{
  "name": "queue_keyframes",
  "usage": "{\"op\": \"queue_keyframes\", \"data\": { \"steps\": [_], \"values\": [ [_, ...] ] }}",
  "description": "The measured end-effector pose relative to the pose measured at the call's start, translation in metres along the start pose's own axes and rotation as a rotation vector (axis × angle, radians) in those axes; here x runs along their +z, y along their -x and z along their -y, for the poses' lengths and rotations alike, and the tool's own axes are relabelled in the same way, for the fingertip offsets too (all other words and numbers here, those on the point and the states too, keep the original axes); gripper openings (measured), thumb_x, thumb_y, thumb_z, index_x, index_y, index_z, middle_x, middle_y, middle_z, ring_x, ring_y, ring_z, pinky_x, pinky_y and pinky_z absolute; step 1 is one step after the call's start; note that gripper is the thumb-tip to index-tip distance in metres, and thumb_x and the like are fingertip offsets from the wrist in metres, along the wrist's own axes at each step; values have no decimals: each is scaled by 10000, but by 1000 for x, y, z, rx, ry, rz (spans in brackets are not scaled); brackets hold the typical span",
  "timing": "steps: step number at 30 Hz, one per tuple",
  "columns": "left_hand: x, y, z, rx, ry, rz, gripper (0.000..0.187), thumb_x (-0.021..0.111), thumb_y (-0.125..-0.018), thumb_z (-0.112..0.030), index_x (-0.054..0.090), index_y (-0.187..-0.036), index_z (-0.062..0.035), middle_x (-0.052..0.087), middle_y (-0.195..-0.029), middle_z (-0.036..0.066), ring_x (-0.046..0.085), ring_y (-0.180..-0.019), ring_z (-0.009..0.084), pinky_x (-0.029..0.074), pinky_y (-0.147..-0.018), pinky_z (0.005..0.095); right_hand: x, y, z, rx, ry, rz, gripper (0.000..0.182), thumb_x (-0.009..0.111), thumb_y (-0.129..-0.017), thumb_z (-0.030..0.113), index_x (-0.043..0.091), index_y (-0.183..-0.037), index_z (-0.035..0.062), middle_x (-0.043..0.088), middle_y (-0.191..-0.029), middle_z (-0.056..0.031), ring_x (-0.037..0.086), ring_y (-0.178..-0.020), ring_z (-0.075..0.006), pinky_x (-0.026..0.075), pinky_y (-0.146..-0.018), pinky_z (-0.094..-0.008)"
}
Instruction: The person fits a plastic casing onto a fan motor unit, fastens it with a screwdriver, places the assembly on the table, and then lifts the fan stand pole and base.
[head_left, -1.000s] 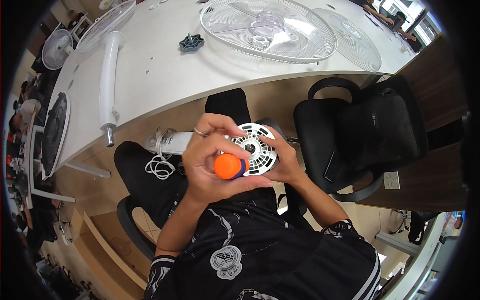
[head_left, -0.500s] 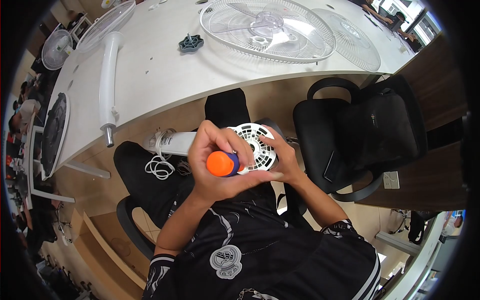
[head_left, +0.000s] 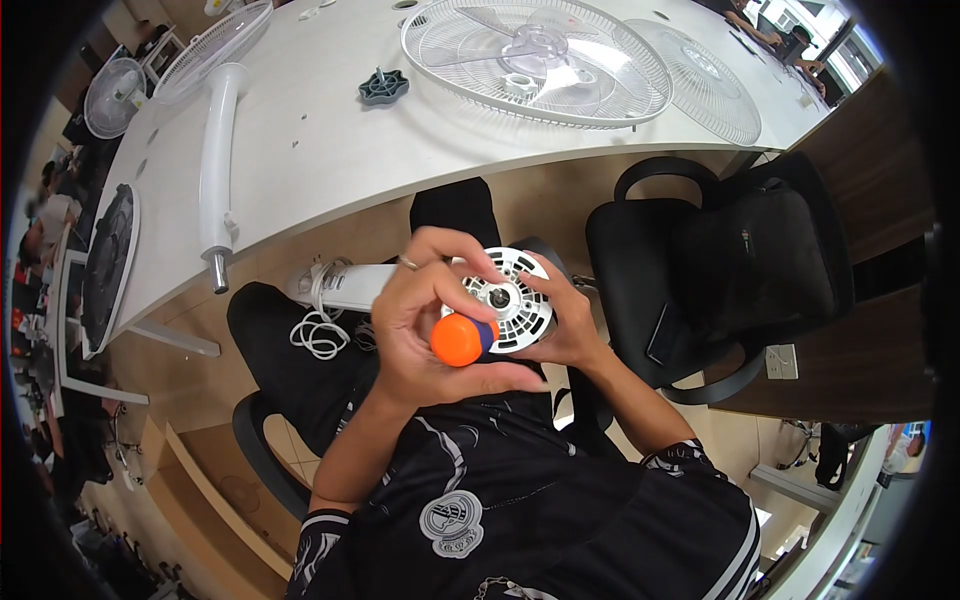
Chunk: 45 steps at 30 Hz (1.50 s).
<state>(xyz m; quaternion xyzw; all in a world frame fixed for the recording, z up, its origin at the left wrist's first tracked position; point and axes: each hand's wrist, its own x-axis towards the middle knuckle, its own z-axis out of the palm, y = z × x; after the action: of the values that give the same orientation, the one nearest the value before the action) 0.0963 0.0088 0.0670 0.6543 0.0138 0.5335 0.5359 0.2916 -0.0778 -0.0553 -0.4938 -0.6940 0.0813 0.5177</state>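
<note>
In my left hand (head_left: pixel 405 330) is a screwdriver (head_left: pixel 458 340) with an orange and blue handle, its butt end toward me. The fingers curl over the handle while the thumb stretches away to the right; the screwdriver's tip is hidden. Behind it, a round white slotted fan motor housing (head_left: pixel 528 318) shows a metal shaft at its centre. My right hand (head_left: pixel 572 320) grips this housing by its right side. The white fan body (head_left: pixel 365 285) extends left from the housing across my lap, with a bundled white cord (head_left: pixel 318 338) at its far end.
On the white table (head_left: pixel 330 170) are a fan cage with clear blades (head_left: pixel 600 100), another grille (head_left: pixel 705 75), a dark knob (head_left: pixel 383 87) and a white fan pole (head_left: pixel 216 160). A black chair (head_left: pixel 640 240) with a bag (head_left: pixel 770 250) stands right. A cardboard box (head_left: pixel 215 500) lies lower left.
My left hand has turned and its fingers have loosened, the thumb moving off the housing. The screwdriver's handle has shifted slightly right and down, and the housing's centre shaft now shows.
</note>
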Motion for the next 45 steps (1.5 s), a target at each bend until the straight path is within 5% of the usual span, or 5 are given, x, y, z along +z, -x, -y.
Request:
{"op": "queue_keyframes", "data": {
  "steps": [9,15,29,38,45],
  "values": [
    [7,8,-15,-413,439,-216,790,693,-798,-5,245,-1447,37,601,-925,149,650,-790,219,565,-783,370,-4,-1,4,14,33,35,928,973,-522,198,539,-1332,73,529,-1414,-272,632,-1197,-406,544,-975,-436],
    [-18,-2,-13,91,-512,166,706,907,-683,-50,515,-1266,10,591,-888,95,626,-737,172,554,-801,335,-2,-1,3,14,11,23,926,971,-524,190,539,-1333,71,527,-1415,-275,631,-1196,-408,545,-974,-431],
    [-34,2,-46,78,335,-219,291,674,-907,-191,449,-1034,-56,479,-723,28,478,-535,119,423,-500,276,-4,0,6,38,44,63,993,1007,-501,250,536,-1356,64,523,-1415,-287,572,-1286,-408,489,-1057,-451],
    [-90,32,-46,-124,422,-497,231,600,-948,-60,449,-773,-67,421,-636,22,475,-460,121,394,-450,272,-18,-22,-15,-70,-163,-39,1245,658,-620,910,504,-1351,-86,567,-1312,-311,578,-1240,-410,479,-1018,-478],
    [-99,41,-56,-110,313,-456,239,577,-984,-146,406,-825,-94,426,-650,7,434,-454,98,392,-438,248,16,-175,5,44,-74,18,367,803,-838,170,670,-1133,-1,683,-840,-74,666,-763,-150,555,-732,-313]
  ]
}}
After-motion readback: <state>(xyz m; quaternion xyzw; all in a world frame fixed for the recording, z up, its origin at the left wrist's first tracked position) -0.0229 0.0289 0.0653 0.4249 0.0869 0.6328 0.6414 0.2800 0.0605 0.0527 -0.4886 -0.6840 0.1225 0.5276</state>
